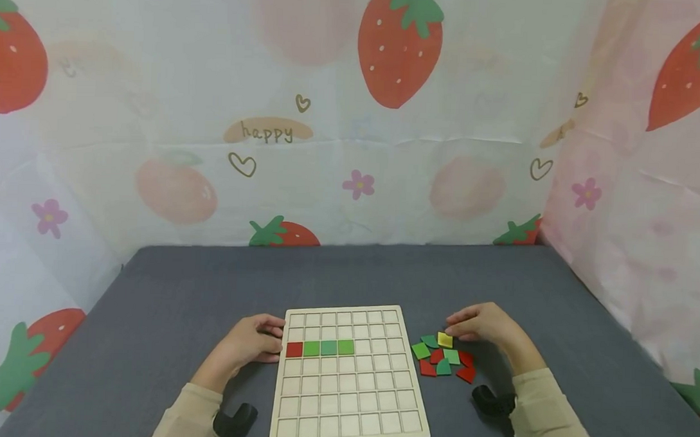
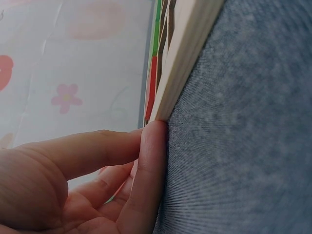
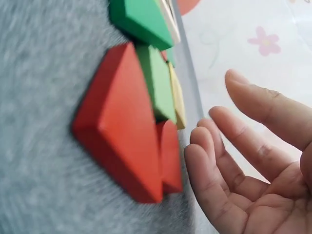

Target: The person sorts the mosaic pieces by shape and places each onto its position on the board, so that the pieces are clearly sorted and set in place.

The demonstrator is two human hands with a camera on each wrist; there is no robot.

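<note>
At lower centre, the left hand [image 1: 252, 342] rests its fingers against the wooden grid board [image 1: 348, 385] — lower right, the right hand [image 1: 486, 323], fingers parted, hovers beside a yellow square tile [image 1: 445, 340].

The board [image 1: 328, 427] is matt wood, the tiles [image 1: 451, 356] smooth, the tablecloth [image 1: 209, 284] coarsely woven.

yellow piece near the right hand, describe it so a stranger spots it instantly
On the grey cloth, find the pale gridded board. A cluster of small pieces lies to its right; the yellow piece sits at the cluster's far edge, close to the right hand. It alone is yellow: its neighbours are red or green.
</note>
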